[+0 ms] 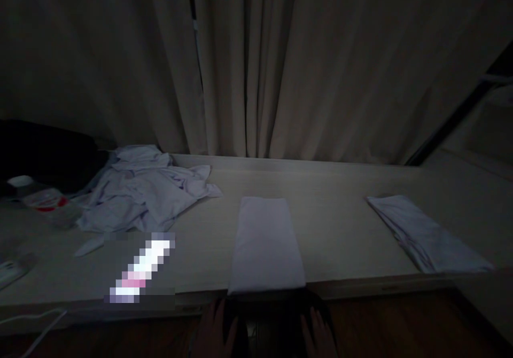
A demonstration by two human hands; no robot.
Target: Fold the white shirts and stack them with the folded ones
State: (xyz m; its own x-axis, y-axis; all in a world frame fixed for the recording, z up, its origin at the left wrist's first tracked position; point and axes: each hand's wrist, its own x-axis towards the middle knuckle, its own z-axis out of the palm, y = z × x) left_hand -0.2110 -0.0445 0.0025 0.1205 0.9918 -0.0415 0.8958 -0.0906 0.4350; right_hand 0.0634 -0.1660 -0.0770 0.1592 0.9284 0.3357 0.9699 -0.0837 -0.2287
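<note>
My left hand (212, 331) lies on my dark-clothed leg below the table edge, fingers apart and holding nothing. On the other leg rests my right hand (318, 334), its fingers likewise stretched out and nothing in them. Just beyond both hands, a neatly folded white cloth (267, 244) lies flat, its near end at the table's front edge. To the left is a crumpled heap of white cloth (144, 187). Another folded white cloth (425, 235) lies slanted on the right, several layers showing along its left side. The light is dim.
The pale table (336, 230) runs along a beige curtain (340, 69). A clear bottle (48, 203) with a red label leans by a black item (44, 149) at left. A bright pixelated object (144, 264) and a white cable (44, 331) are near the front left.
</note>
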